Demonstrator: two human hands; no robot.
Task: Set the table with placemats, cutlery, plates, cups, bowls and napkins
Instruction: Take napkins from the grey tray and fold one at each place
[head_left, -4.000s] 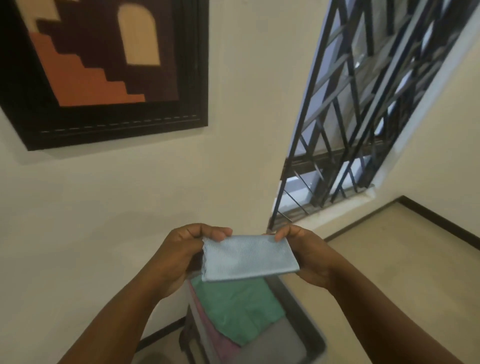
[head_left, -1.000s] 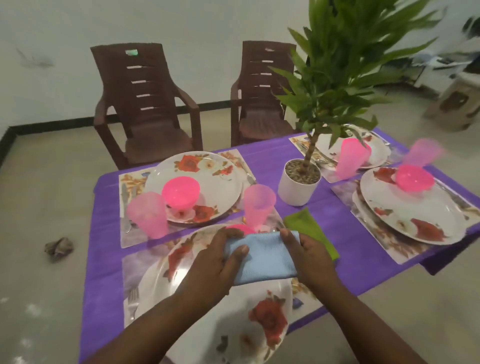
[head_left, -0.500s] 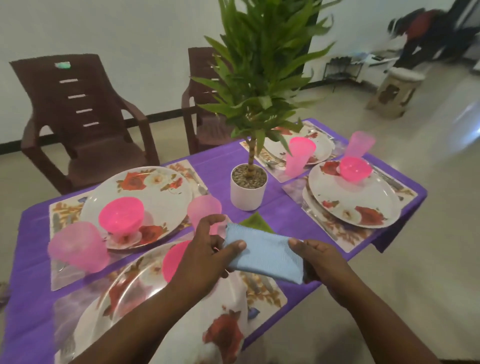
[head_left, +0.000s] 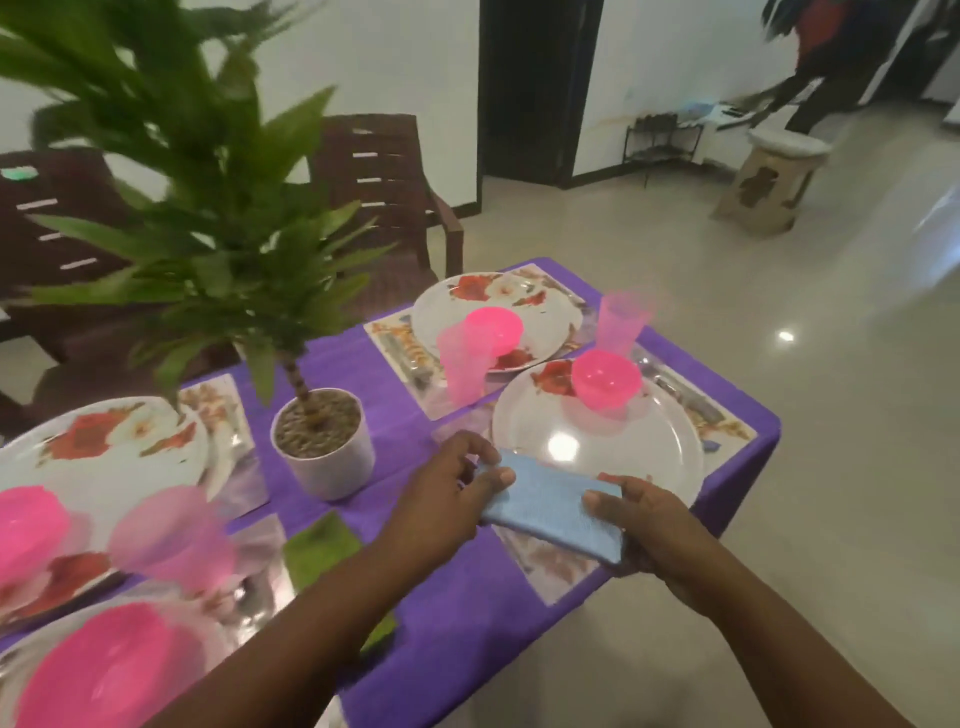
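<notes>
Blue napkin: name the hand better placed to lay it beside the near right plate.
Left, probably. The left hand pinches the blue napkin at the end nearer the bare placemat strip beside the plate. The right hand grips the end toward the table edge.

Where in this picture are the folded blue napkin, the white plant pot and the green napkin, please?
folded blue napkin (head_left: 553, 512): head view, middle of its top face, between the hands.
white plant pot (head_left: 337, 465): head view, front wall.
green napkin (head_left: 319, 551): head view, middle of its visible part.

Brown chairs (head_left: 384, 197), pale tiled floor (head_left: 831, 467)
</notes>
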